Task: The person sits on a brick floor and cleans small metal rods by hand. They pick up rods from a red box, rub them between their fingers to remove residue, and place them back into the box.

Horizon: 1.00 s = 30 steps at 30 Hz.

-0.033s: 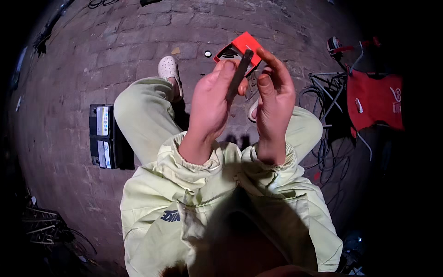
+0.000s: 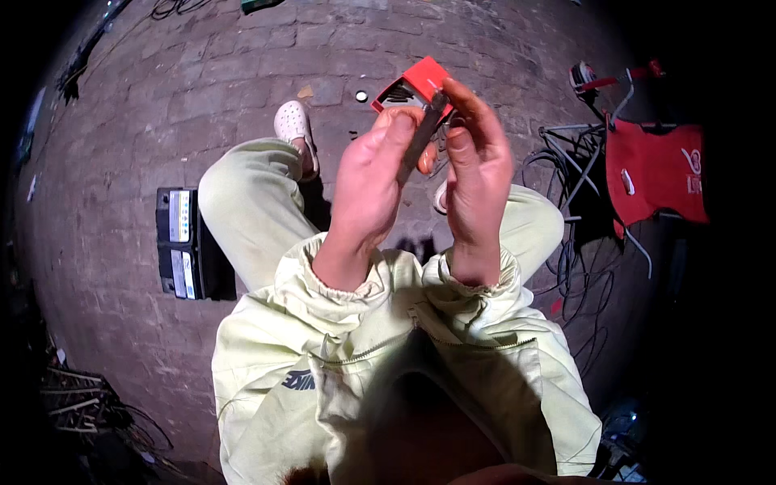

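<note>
My left hand (image 2: pixel 365 178) is closed around a dark, narrow flat bar (image 2: pixel 419 145), thumb along its side, the far end sticking up beyond the grip. My right hand (image 2: pixel 478 166) is close on the right, its thumb and forefinger apart. The forefinger's tip reaches beside the bar's upper end; whether it touches cannot be made out. Beyond the hands lies a red box (image 2: pixel 426 77), partly covered by them, its open part showing several small dark slender pieces (image 2: pixel 398 95). A small round white cap (image 2: pixel 361 96) is on the ground left of the box.
A black battery (image 2: pixel 179 242) stands left of my bent leg. To the right are a red folding chair (image 2: pixel 655 174) with metal legs and tangled cables (image 2: pixel 578 295). Thin rods or wires (image 2: pixel 77 396) are heaped at the lower left. The ground (image 2: pixel 121 234) is uneven brick paving.
My right hand has shifted slightly left, its forefinger closer to the bar's upper end. The left hand keeps its hold on the bar.
</note>
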Each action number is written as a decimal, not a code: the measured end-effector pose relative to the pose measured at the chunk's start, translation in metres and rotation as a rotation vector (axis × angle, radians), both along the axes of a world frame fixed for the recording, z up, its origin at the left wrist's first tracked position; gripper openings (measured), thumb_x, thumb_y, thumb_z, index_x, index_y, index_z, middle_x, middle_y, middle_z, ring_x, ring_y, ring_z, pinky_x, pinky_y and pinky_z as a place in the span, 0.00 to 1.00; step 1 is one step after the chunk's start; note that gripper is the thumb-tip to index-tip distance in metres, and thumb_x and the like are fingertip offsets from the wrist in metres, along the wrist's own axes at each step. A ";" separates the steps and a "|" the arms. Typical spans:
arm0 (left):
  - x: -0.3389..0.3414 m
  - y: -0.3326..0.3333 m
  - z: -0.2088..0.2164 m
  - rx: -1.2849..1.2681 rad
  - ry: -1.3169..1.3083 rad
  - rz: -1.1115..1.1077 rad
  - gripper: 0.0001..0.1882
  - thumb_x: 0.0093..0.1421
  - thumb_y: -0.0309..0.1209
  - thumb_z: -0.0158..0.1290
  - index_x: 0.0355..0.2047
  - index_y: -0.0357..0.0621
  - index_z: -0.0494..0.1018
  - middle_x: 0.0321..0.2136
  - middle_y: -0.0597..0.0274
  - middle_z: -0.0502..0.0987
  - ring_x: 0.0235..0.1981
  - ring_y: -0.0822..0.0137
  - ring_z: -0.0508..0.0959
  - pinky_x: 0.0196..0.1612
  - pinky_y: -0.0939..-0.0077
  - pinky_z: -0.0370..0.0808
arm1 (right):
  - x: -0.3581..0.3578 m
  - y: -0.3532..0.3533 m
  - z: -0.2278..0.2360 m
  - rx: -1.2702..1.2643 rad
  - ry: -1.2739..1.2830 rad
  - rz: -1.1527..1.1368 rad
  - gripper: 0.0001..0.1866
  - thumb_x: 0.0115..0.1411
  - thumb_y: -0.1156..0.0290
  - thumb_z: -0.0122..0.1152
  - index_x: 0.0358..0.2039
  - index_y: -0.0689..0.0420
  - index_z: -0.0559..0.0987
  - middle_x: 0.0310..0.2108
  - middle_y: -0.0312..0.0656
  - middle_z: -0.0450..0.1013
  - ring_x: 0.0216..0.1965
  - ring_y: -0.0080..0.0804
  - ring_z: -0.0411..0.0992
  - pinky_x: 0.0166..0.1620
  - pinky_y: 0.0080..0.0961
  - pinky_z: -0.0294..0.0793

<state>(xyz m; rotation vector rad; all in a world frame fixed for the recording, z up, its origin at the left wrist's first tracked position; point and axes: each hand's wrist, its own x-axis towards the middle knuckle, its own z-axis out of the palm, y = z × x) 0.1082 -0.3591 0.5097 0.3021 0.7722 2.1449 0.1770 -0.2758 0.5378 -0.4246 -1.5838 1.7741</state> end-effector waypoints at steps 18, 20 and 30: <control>0.001 -0.015 0.011 0.025 0.496 -0.119 0.16 0.65 0.33 0.46 0.42 0.28 0.72 0.30 0.59 0.74 0.32 0.71 0.73 0.38 0.77 0.70 | 0.015 -0.002 0.029 -0.064 0.044 0.082 0.15 0.63 0.69 0.54 0.47 0.64 0.75 0.37 0.46 0.75 0.27 0.20 0.70 0.24 0.13 0.67; 0.000 -0.016 0.012 -0.021 0.496 -0.144 0.16 0.65 0.34 0.47 0.40 0.28 0.72 0.27 0.60 0.74 0.30 0.72 0.73 0.36 0.78 0.69 | 0.012 -0.004 0.030 -0.034 0.037 0.035 0.14 0.61 0.74 0.54 0.47 0.65 0.75 0.38 0.47 0.75 0.25 0.20 0.70 0.22 0.14 0.67; 0.001 -0.018 0.020 -0.089 0.375 -0.171 0.16 0.62 0.33 0.51 0.39 0.28 0.74 0.26 0.61 0.76 0.28 0.72 0.74 0.34 0.80 0.71 | 0.010 -0.002 0.032 -0.099 -0.010 -0.002 0.15 0.65 0.68 0.48 0.44 0.65 0.76 0.34 0.46 0.76 0.24 0.21 0.71 0.24 0.15 0.70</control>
